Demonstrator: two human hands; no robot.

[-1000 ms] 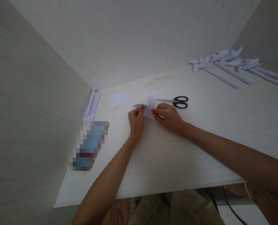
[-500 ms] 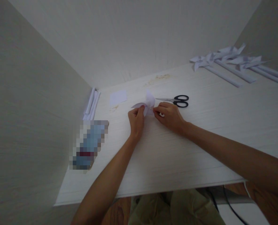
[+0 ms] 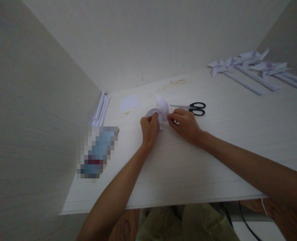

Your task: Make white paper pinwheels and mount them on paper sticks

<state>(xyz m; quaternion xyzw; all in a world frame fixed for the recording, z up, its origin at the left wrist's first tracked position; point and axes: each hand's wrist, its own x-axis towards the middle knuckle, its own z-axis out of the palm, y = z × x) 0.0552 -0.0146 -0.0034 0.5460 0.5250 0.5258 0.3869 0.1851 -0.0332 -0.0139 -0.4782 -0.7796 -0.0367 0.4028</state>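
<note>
Left hand: the left hand (image 3: 150, 130) is closed in a pinch, thumb on top, gripping the left part of a white paper pinwheel.
Right hand: the right hand (image 3: 185, 124) has its thumb and fingers drawn together in a pinch at the pinwheel's right side; the exact spot between the fingertips is too small to make out.
Paper pinwheel: the paper pinwheel (image 3: 163, 104) is near the middle of the frame, between the two hands, with one curved blade pointing up, another bending left and a small tip hanging below.
Scissors: the scissors (image 3: 198, 112) lie on the counter just beyond the right hand, black handles to the right, blades pointing left towards the pinwheel.
Paper square: a flat white paper square (image 3: 129, 102) lies left of centre, above the left hand.
Marks: brownish marks (image 3: 178, 82) show on the counter above the scissors, with a smaller patch just below the square.
Left edge: a bundle of paper rolls (image 3: 101, 109) lies against the left wall; below it sits an oblong thing (image 3: 99, 151) blurred into blocks.
Upper right: several finished-looking pinwheels (image 3: 220, 67) on paper sticks (image 3: 257, 77) lie close together.
Counter: the white counter (image 3: 178, 177) carries all of these.
Bottom edge: khaki trousers (image 3: 188, 223) show below the counter's edge.
</note>
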